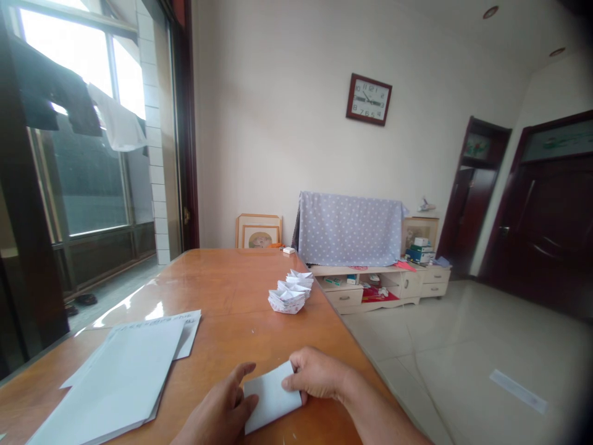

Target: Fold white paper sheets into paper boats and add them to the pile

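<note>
Folded paper (272,398), smooth, flat, rectangular

Finding room for passing over the tabletop (225,293) ahead of the left hand (226,403). Meeting a stack of paper (123,364) off to its left, folded paper boats (288,299) beyond the right hand (319,375), and a folded sheet (269,398) filling the gap between both hands.

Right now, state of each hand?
Left hand: thumb at the paper, index finger raised; grip can't be told.
Right hand: closed, holding the paper's right end.
</note>
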`<state>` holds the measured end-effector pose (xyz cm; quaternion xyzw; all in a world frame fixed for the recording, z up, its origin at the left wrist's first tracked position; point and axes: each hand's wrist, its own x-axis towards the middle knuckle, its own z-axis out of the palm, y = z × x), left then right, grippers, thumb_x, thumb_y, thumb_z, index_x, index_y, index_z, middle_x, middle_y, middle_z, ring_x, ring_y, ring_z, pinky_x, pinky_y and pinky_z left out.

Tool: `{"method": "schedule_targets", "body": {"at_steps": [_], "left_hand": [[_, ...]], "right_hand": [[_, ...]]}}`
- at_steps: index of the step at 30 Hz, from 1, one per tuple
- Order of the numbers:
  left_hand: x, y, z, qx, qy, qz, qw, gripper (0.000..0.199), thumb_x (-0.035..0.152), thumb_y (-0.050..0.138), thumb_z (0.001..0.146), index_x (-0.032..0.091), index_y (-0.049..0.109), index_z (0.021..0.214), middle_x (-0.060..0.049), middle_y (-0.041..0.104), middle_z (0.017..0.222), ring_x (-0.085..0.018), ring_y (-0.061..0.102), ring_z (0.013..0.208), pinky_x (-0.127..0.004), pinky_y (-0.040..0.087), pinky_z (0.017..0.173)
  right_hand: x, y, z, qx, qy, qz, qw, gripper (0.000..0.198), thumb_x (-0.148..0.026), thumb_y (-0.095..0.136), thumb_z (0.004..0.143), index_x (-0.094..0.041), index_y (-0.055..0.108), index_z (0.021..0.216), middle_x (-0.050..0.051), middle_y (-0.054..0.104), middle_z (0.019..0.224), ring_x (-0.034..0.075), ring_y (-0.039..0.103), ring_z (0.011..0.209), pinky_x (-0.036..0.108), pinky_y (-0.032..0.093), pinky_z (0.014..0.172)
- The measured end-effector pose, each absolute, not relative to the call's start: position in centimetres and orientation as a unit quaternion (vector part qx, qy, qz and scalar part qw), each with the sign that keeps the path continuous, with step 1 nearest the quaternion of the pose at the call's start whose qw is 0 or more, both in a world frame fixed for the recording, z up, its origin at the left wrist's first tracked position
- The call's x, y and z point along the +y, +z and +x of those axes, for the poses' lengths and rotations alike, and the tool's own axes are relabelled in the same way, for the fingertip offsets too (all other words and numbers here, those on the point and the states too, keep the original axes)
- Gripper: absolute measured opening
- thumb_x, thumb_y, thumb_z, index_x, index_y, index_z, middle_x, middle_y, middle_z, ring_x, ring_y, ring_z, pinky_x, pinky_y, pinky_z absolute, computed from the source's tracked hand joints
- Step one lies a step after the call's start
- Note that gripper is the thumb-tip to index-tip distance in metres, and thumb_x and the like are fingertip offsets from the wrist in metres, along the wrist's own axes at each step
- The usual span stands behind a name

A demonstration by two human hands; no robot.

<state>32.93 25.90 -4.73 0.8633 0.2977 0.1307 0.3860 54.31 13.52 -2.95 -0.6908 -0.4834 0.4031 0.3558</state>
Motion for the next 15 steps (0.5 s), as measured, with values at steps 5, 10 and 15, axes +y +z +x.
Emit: {"method": "schedule_targets", "body": {"at_steps": [5,10,15], "left_hand": [[25.8,-4.4,32.8,0.297,0.127,0.864,0.385,0.061,0.046,0.048,0.088,0.019,0.043,0.142,0.001,0.061,0.073,-0.019,0.059,0.069,-0.027,0.042,0.065],[25.5,-3.9,32.6,0.287,0.12,0.865,0.393,0.062,0.039,0.049,0.086,0.019,0.042,0.144,0.002,0.061,0.074,-0.018,0.058,0.069,-0.026,0.041,0.065],[24.5,-2.5,32.1,0.296,0.089,0.857,0.413,0.067,0.036,0.051,0.084,0.016,0.04,0.148,0.001,0.062,0.074,-0.016,0.056,0.066,-0.025,0.038,0.061]], "right_hand": [[13.5,-2.7,54.2,-0.475,0.404,-0.7,0.349,0.005,-0.019,0.064,0.072,-0.017,0.061,0.068,-0.005,0.057,0.052,0.01,0.057,0.048,0.018,0.042,0.046],[13.4,-2.6,54.3,-0.478,0.405,-0.693,0.356,0.006,-0.02,0.064,0.072,-0.016,0.061,0.069,-0.004,0.058,0.055,0.01,0.057,0.05,0.019,0.045,0.049],[12.6,-2.0,54.2,-0.48,0.433,-0.677,0.353,0.009,-0.023,0.066,0.072,-0.015,0.061,0.07,-0.003,0.06,0.059,0.01,0.056,0.053,0.019,0.043,0.052]]}}
